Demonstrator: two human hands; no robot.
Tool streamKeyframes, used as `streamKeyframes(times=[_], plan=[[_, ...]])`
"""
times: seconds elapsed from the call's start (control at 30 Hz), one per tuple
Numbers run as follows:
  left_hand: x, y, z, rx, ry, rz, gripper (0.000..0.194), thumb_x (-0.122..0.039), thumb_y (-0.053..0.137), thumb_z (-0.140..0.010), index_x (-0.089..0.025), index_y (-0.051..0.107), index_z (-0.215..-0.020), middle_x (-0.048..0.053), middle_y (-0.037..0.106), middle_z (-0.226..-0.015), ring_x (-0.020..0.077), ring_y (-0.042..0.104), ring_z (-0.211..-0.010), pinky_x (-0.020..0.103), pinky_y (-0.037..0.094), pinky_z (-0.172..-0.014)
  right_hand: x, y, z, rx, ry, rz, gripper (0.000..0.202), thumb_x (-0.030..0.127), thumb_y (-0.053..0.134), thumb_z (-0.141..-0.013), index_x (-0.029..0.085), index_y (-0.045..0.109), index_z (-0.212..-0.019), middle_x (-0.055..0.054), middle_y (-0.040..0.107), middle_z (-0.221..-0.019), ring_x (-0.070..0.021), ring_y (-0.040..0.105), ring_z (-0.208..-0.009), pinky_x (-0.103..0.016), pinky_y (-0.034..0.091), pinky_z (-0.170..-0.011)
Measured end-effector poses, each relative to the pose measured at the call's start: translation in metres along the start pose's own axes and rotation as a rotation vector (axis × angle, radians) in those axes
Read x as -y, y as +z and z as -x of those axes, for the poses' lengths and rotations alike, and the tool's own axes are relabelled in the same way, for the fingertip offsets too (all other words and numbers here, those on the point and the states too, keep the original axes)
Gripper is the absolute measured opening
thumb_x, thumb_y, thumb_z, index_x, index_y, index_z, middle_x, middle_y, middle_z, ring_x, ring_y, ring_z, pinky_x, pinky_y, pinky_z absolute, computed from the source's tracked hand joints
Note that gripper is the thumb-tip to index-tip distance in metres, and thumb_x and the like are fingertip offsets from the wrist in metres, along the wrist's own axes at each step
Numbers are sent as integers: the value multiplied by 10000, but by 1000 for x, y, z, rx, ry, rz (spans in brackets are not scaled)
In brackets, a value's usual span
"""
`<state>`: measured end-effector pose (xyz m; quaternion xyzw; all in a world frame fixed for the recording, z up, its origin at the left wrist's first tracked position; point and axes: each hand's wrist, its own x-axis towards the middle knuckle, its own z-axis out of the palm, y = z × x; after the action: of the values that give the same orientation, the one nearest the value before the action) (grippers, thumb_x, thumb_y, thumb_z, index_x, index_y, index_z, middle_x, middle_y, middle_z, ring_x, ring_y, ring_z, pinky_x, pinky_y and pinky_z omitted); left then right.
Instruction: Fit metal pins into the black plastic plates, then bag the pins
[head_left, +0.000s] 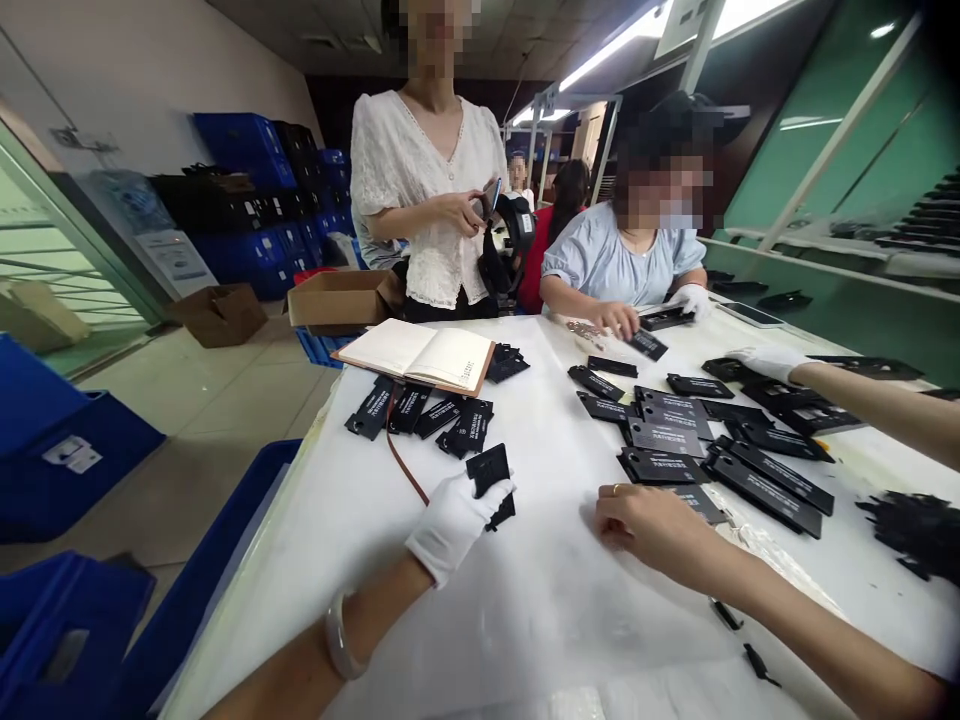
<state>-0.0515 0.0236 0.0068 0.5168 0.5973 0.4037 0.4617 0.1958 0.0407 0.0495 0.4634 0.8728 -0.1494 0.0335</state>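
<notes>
My left hand (454, 520), in a white glove with a pale bangle at the wrist, is closed around black plastic pieces (489, 470) above the white table. Part of them is hidden by the thumb and fingers. My right hand (649, 520), bare with a ring, rests low over the table with its fingers curled in. Whatever may be inside them is hidden. Just beyond it lie several flat black plastic plates with pale printing (664, 465). More printed black plates (465, 425) lie beyond my left hand, beside an open notebook (427, 355).
Across the table, a person in light blue (630, 255) handles black plates. A co-worker's gloved hand (772, 362) reaches in from the right over black frames. Another person in white (431, 200) stands behind the notebook. Blue bins (67, 460) stand left; a black heap (915, 530) lies right.
</notes>
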Motion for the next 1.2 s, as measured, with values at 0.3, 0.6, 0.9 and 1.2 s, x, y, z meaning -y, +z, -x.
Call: streamKeyframes(times=[0.3,0.6,0.9,1.2], plan=[[3,0,-6,-134,-10,112,358,-468,640,-742,-123,668,-833,62,688,-847,157,626,-762,235,516,-672,28,-5,-25,-100,-97,-543,103,203,502,-827,187,603,-812,-29,644,-830,-153,587,-725,-258,441,-651],[-9,-6,-8,-356,111,98,316,-393,595,-791,-122,683,-929,78,699,-929,173,648,-859,234,533,-760,68,17,-73,-412,-66,-750,95,219,548,-799,182,636,-788,-23,648,-782,-157,575,-688,-293,454,-666],[-7,-13,-4,-459,599,-491,178,-233,539,-827,-172,705,-806,65,686,-723,164,650,-682,247,538,-712,67,27,-73,-445,-52,-925,117,289,617,-799,179,653,-781,-38,653,-837,-159,576,-714,-302,465,-683],[1,-20,-1,-486,922,-941,275,-162,474,-863,-212,716,-986,86,706,-915,179,673,-812,249,541,-779,66,24,-72,-378,-45,-1103,307,456,673,-757,151,646,-785,-77,669,-823,-185,604,-757,-315,489,-733]])
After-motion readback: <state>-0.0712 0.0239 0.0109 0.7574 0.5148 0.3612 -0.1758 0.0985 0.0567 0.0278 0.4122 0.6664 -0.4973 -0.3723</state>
